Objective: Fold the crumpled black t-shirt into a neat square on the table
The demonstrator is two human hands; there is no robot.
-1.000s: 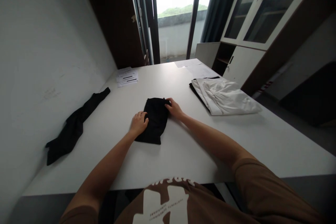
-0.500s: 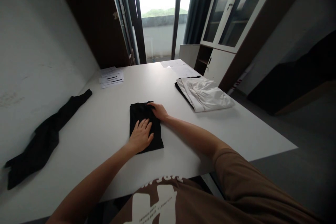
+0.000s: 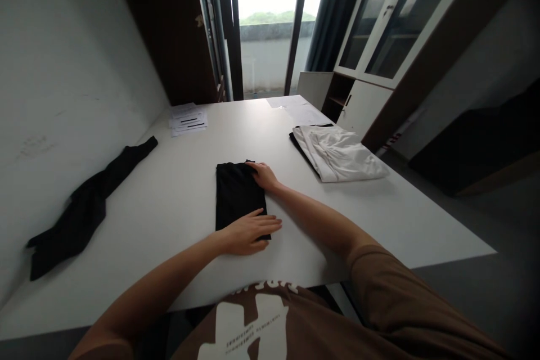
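A folded black cloth [image 3: 237,196] lies flat on the white table [image 3: 177,208] in front of me. My left hand [image 3: 248,232] rests flat on its near edge, fingers stretched out to the right. My right hand [image 3: 264,174] presses on the cloth's far right corner, fingers laid flat on the fabric. Neither hand lifts the cloth.
A crumpled black garment [image 3: 88,205] lies along the wall at the left. A folded white garment [image 3: 340,153] sits on a dark one at the right. Papers [image 3: 188,120] lie at the far left of the table, more sheets [image 3: 291,104] at the far end.
My left hand slid from the cloth's left side down to its near edge and turned sideways. The cloth now lies straighter and flatter. My right hand stayed at the far corner.
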